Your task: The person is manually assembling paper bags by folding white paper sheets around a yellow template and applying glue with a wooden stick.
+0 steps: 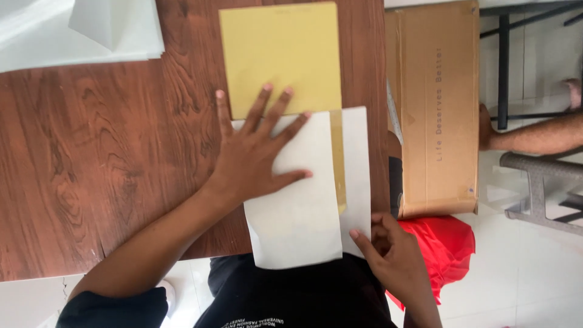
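Observation:
My left hand (255,152) lies flat with fingers spread on a white sheet of paper (297,206), its fingertips reaching onto a yellow sheet (279,54) that lies further up the wooden table (103,158). A second white sheet (357,176) sits under the first, with a yellow strip showing between them. My right hand (388,252) pinches the near right corner of that lower white sheet at the table's edge.
A stack of white paper (79,30) lies at the table's top left. A brown cardboard box (434,103) stands right of the table, with red cloth (446,246) below it. Another person's leg (534,136) and a grey chair (540,182) are at the far right.

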